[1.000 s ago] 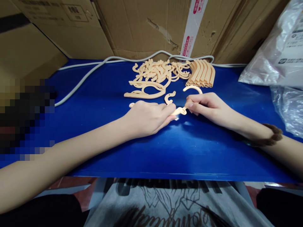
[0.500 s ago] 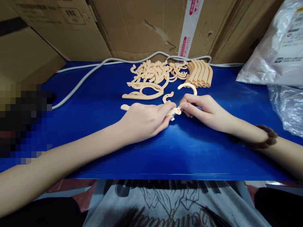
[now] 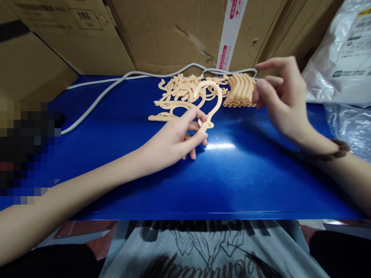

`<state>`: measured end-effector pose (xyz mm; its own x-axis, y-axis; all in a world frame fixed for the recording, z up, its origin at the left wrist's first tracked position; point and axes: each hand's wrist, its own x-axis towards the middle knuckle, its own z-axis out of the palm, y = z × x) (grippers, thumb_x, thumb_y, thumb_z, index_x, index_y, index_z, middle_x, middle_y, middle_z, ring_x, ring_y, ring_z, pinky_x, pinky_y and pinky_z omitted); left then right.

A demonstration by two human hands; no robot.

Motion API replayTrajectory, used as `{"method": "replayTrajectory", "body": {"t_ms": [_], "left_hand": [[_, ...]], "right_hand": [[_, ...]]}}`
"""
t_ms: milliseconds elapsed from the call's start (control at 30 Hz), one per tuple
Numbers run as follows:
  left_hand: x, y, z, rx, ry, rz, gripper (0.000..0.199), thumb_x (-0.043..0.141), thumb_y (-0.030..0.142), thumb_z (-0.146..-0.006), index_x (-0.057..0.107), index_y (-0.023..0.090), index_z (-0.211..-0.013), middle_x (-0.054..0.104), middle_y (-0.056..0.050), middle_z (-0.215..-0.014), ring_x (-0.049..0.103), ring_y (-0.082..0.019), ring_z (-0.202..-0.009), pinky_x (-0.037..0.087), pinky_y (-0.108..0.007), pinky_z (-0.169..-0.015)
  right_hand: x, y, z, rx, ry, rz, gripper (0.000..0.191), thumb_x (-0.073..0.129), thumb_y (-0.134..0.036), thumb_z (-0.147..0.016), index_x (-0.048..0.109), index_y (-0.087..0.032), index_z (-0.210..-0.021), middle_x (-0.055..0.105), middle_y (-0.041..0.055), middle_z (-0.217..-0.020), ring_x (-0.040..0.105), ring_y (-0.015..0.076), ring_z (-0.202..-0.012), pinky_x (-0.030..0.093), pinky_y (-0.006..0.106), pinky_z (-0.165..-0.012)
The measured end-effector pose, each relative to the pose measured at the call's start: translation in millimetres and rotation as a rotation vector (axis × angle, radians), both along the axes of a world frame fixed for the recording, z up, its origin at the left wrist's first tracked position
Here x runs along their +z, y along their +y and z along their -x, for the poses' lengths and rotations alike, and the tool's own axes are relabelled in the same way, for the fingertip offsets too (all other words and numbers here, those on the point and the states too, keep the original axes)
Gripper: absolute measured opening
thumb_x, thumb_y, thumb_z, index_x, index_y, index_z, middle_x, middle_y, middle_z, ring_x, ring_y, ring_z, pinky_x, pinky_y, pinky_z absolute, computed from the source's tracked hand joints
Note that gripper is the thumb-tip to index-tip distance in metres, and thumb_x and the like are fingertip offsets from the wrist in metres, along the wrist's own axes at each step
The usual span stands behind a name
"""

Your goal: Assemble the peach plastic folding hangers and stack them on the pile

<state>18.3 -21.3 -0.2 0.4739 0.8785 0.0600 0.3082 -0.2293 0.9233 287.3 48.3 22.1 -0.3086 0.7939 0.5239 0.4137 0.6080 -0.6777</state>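
Note:
My left hand (image 3: 182, 135) is closed around a beige plastic hanger hook (image 3: 219, 101). The hook's curve stands up above the fingers, and its lower end shows at the thumb and fingertips. Out to the right, my right hand (image 3: 285, 100) has its fingers apart, with thumb and index finger at the right end of a row of nested beige hanger arms (image 3: 240, 90). Whether the fingertips touch the row I cannot tell. Behind the hook lies a heap of loose beige hanger parts (image 3: 185, 87). Some long hanger arms (image 3: 162, 117) lie left of it, partly behind my left hand.
Everything rests on a blue tabletop (image 3: 185, 189). A white cable (image 3: 95, 112) runs along its back, before cardboard boxes (image 3: 162, 38). At the right are a white plastic package (image 3: 336, 65) and clear plastic wrap (image 3: 348, 127).
My right hand has let go of the hook and moved up and right to the row of hanger arms. The hook, in my left hand, now stands more upright.

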Motion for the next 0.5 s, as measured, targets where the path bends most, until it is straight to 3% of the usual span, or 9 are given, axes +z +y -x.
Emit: {"method": "replayTrajectory", "body": {"t_ms": [67, 167, 233, 367, 500], "left_hand": [[1.1, 1.9, -0.9, 0.067, -0.072, 0.075, 0.016, 0.058, 0.028, -0.100, 0.045, 0.024, -0.109, 0.072, 0.002, -0.087, 0.070, -0.012, -0.055, 0.053, -0.020, -0.046], [4.6, 5.3, -0.5, 0.127, -0.159, 0.140, 0.014, 0.059, 0.029, -0.102, 0.046, 0.022, -0.103, 0.074, 0.002, -0.085, 0.074, -0.013, -0.058, 0.058, -0.021, -0.051], [7.7, 7.4, 0.2, 0.155, -0.206, 0.197, 0.015, 0.060, 0.027, -0.102, 0.048, 0.021, -0.098, 0.076, 0.000, -0.087, 0.075, -0.014, -0.060, 0.059, -0.021, -0.051], [13.2, 9.5, -1.1, 0.214, -0.281, 0.396, 0.015, 0.064, 0.023, -0.101, 0.054, 0.017, -0.091, 0.079, -0.007, -0.104, 0.077, -0.013, -0.071, 0.062, -0.020, -0.057], [14.6, 9.5, -4.1, 0.241, -0.333, 0.522, 0.015, 0.065, 0.015, -0.099, 0.056, 0.015, -0.087, 0.078, -0.010, -0.115, 0.077, -0.012, -0.075, 0.063, -0.020, -0.059]], "right_hand": [[1.9, 19.9, -13.2, -0.160, -0.005, 0.000, 0.016, 0.063, -0.025, -0.100, 0.054, -0.026, -0.113, 0.060, -0.0019, -0.078, 0.055, 0.0146, -0.066, 0.043, 0.032, -0.069], [0.5, 44.5, -29.6, -0.403, -0.067, 0.079, 0.029, 0.069, -0.004, -0.088, 0.053, -0.024, -0.103, 0.060, -0.0028, -0.072, 0.056, 0.0146, -0.064, 0.041, 0.032, -0.069], [-2.7, 53.8, -36.3, -0.494, -0.134, 0.150, 0.031, 0.074, -0.007, -0.087, 0.053, -0.023, -0.103, 0.060, -0.0029, -0.072, 0.055, 0.0149, -0.065, 0.039, 0.033, -0.069], [-11.0, 59.8, -39.6, -0.549, -0.215, 0.280, 0.033, 0.083, -0.020, -0.087, 0.055, -0.023, -0.105, 0.063, -0.0030, -0.070, 0.052, 0.0145, -0.062, 0.036, 0.033, -0.067], [-16.1, 60.8, -36.9, -0.547, -0.197, 0.363, 0.037, 0.085, -0.014, -0.082, 0.058, -0.022, -0.106, 0.065, -0.0026, -0.065, 0.054, 0.0151, -0.061, 0.036, 0.033, -0.067]]}}
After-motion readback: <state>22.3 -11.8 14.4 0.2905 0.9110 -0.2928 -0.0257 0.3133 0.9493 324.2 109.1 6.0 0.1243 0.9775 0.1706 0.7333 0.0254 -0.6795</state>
